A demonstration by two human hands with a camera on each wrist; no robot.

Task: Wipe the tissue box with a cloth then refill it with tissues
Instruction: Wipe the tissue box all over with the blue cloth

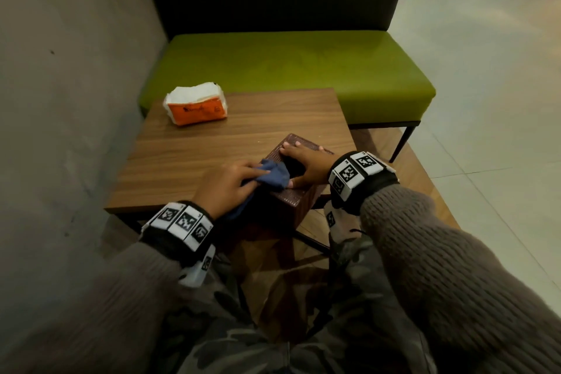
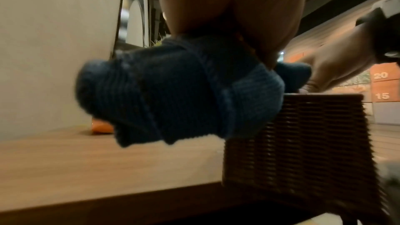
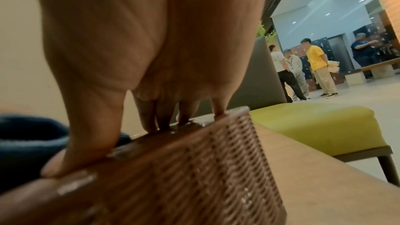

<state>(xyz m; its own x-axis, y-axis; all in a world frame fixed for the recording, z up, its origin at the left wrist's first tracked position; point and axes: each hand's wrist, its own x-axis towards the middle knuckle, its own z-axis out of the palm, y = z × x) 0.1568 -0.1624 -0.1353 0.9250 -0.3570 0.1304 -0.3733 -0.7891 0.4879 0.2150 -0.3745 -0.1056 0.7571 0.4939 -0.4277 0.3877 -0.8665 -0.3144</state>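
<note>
A brown woven tissue box stands at the near right corner of the wooden table. My right hand lies flat on the box's top, fingers straight and pressing down. My left hand grips a bunched blue cloth against the box's left top edge. An orange and white pack of tissues lies at the table's far left; only a sliver of the pack shows in the left wrist view.
A green bench seat with a dark back stands behind the table. A grey wall runs along the left. Several people stand on the tiled floor at the far right.
</note>
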